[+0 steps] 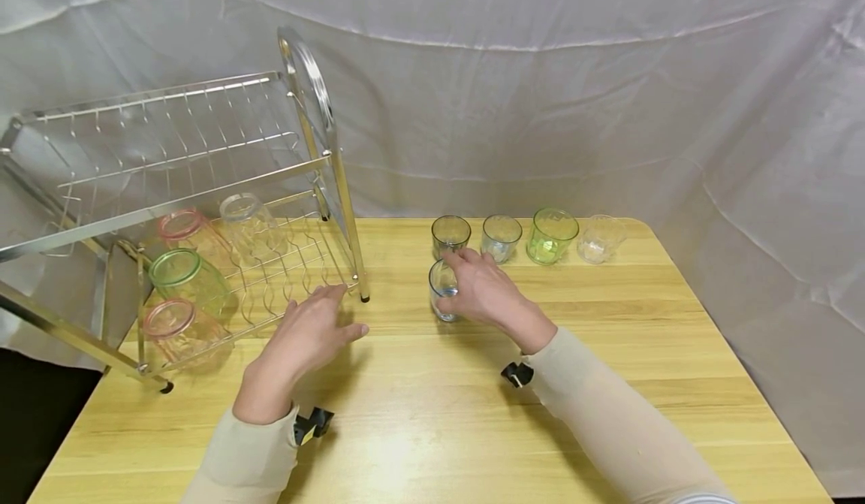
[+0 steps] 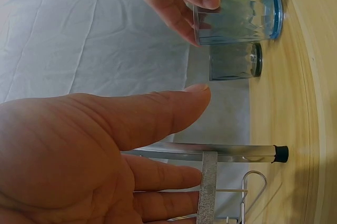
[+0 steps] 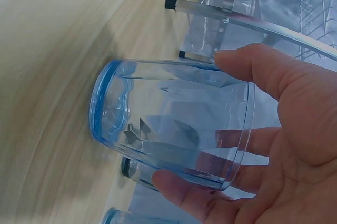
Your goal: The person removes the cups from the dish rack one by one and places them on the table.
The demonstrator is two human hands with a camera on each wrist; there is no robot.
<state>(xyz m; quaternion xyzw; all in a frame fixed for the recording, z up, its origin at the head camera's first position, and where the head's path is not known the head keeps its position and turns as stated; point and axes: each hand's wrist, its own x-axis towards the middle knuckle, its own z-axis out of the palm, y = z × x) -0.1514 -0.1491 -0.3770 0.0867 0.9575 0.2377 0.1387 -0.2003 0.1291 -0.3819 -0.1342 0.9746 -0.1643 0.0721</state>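
Observation:
My right hand [image 1: 488, 291] grips a clear blue glass [image 3: 174, 113] near its rim, thumb on one side and fingers on the other. The glass is upright, its base at or just above the table; a gap cannot be made out. My left hand [image 1: 305, 341] is beside the lower front rail of the metal dish rack [image 1: 341, 218], palm bare and fingers extended. In the left wrist view its fingertips lie at a rack bar [image 2: 208, 187]; contact is unclear. Behind the held glass stands a dark grey glass [image 1: 450, 227].
Right of the grey glass stand a light blue glass [image 1: 502, 235], a green glass [image 1: 553, 238] and a colourless glass [image 1: 601, 239]. On the rack's lower shelf, several upturned glasses include a green one [image 1: 192, 282] and a pink one [image 1: 177, 331]. A grey cloth [image 1: 541, 113] hangs behind.

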